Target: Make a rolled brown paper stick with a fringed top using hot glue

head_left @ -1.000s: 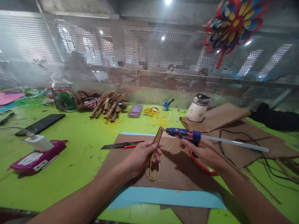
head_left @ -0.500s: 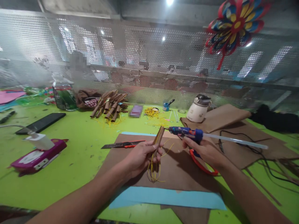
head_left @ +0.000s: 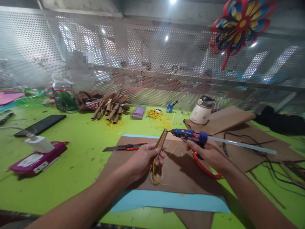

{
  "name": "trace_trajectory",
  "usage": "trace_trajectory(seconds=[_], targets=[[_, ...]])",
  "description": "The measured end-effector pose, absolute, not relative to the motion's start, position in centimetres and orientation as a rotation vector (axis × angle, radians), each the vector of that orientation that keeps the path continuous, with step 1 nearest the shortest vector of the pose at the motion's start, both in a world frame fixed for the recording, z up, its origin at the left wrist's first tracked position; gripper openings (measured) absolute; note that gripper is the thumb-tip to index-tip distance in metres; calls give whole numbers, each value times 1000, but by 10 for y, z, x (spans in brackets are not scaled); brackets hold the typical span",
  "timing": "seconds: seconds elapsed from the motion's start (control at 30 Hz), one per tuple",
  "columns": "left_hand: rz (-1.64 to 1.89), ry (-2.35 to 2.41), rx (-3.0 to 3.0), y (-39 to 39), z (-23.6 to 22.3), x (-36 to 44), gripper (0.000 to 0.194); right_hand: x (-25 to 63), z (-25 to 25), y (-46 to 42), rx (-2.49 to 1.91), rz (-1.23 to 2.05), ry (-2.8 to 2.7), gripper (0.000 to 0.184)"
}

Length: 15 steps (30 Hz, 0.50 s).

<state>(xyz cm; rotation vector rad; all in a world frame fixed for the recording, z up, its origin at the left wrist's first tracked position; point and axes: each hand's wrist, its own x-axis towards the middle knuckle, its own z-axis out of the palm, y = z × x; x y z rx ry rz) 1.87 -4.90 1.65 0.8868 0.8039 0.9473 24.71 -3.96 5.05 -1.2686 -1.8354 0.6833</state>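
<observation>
My left hand (head_left: 143, 159) grips a small rolled piece of brown paper (head_left: 161, 143), tilted up to the right, with thin yellow threads (head_left: 156, 173) hanging from it. My right hand (head_left: 206, 153) holds a blue glue gun (head_left: 190, 135) level, its nozzle pointing left and almost touching the top of the roll. A long clear glue stick (head_left: 240, 145) juts out of the gun's back to the right. Both hands hover over a brown paper sheet (head_left: 181, 173) lying on blue paper (head_left: 166, 201).
The green table (head_left: 78, 159) carries a ruler and red cutter (head_left: 125, 147), a pink case with a white charger (head_left: 35, 157), a black phone (head_left: 39, 125), a pile of brown rolls (head_left: 111, 109), a jar (head_left: 64, 97), a white kettle-like pot (head_left: 202, 110), red scissors (head_left: 206, 168), black cable (head_left: 274, 165). A paper pinwheel (head_left: 238, 24) hangs on the mesh wall.
The glue gun's nozzle has stayed at the top of the roll while my right hand shifted slightly. The left hand has hardly moved.
</observation>
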Motion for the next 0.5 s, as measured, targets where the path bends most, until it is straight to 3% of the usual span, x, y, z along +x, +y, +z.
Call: trace_trajectory(seconds=[0.5], targets=[[928,837,894,-50,20,19,16,252,49,-39,-1285,673,-1913,38]])
